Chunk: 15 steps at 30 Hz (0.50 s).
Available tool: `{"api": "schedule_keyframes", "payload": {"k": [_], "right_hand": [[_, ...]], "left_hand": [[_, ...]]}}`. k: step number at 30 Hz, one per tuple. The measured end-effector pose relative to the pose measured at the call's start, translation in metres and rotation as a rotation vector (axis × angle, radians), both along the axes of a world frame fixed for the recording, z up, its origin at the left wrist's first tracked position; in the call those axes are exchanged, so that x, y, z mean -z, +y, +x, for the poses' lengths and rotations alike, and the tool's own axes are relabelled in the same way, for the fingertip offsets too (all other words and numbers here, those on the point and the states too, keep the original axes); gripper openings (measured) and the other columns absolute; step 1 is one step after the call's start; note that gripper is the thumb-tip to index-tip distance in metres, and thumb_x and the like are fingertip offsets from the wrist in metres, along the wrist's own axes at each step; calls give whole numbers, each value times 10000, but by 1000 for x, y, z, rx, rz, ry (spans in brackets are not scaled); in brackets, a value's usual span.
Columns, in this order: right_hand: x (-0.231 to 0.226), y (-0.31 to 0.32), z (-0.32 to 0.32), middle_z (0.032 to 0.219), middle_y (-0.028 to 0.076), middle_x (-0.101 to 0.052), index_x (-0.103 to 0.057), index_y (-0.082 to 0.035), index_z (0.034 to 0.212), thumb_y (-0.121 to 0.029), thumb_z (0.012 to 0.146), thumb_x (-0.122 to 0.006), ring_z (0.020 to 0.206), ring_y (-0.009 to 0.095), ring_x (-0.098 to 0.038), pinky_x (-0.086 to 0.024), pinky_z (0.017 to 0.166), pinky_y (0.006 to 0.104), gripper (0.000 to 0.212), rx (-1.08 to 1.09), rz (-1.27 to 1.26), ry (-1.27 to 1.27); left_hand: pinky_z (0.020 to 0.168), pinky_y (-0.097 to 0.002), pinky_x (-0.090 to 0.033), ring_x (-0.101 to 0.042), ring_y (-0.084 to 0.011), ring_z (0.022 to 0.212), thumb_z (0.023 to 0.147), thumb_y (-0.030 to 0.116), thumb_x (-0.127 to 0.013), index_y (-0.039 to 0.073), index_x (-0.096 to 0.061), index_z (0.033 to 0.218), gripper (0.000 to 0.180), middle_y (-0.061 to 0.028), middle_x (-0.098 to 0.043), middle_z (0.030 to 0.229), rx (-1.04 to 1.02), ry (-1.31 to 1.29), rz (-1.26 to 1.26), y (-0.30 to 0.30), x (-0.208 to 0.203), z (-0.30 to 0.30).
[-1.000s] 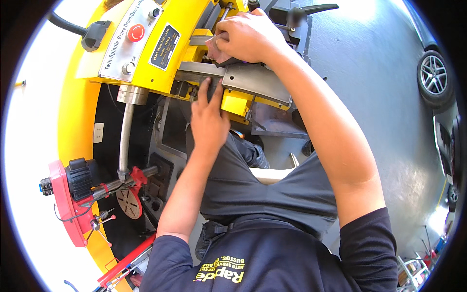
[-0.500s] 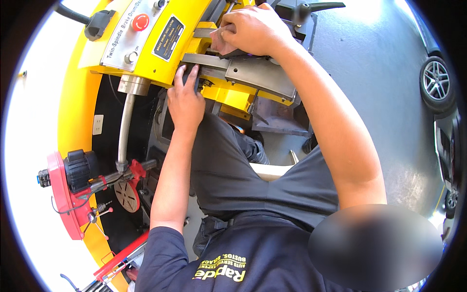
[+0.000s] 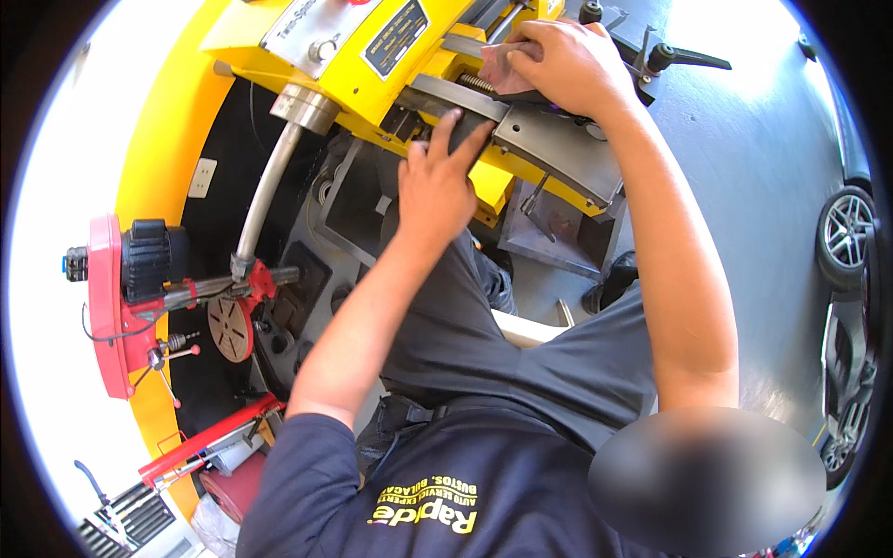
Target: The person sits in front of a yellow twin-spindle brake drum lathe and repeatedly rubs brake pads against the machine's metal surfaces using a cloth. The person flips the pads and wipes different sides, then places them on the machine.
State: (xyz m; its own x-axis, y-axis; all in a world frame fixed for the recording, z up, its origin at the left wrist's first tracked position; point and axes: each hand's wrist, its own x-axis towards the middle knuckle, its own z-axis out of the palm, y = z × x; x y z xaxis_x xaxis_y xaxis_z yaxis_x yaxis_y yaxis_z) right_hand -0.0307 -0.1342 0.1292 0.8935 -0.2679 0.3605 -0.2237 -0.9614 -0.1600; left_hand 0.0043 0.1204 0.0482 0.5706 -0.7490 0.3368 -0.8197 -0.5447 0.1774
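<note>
A pinkish rag [image 3: 505, 74] is bunched under the fingers of my right hand [image 3: 575, 67], closed on it over the yellow brake lathe [image 3: 372, 102]. The rag lies above the gap between two metal rails, next to a threaded screw [image 3: 476, 84]. My left hand [image 3: 437, 186] reaches the near side of the front rail [image 3: 458, 96], with its fingers apart and the tips against a dark surface there. To the right of those fingertips is a flat grey metal cover [image 3: 558, 144]. My right palm and the rag's underside are hidden.
A steel spindle shaft [image 3: 270, 186] hangs from the lathe at left. Beyond it stands a red drill press [image 3: 112, 307]. Below the lathe is a metal tray [image 3: 558, 223], near my legs. A black lever [image 3: 693, 59] sticks out at upper right. Parked cars [image 3: 845, 232] line the right.
The view has shifted, so the lathe appears farther right and higher. My left hand has slid right along the front rail toward the grey cover. My right hand still holds the rag between the rails.
</note>
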Motion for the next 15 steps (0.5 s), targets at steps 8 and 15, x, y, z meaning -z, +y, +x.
{"api": "schedule_keyframes", "payload": {"k": [8, 15], "right_hand": [[-1, 0, 0, 1182, 147, -816, -804, -147, 1275, -449, 1008, -654, 1193, 332, -742, -479, 1120, 508, 430, -34, 9, 10], [-4, 7, 0, 1196, 144, -813, -809, -143, 1264, -447, 1014, -648, 1210, 325, -733, -479, 1118, 507, 425, -42, 53, 37]], "left_hand": [[985, -533, -566, -638, -397, 1188, 847, 28, -711, 360, -602, 1585, 816, -64, -516, 1661, -54, 42, 62, -1, -4, -11], [1035, -516, -542, -605, -424, 1236, 821, 48, -750, 350, -592, 1605, 856, -102, -487, 1689, -88, 45, 60, 2, 6, -8]]}}
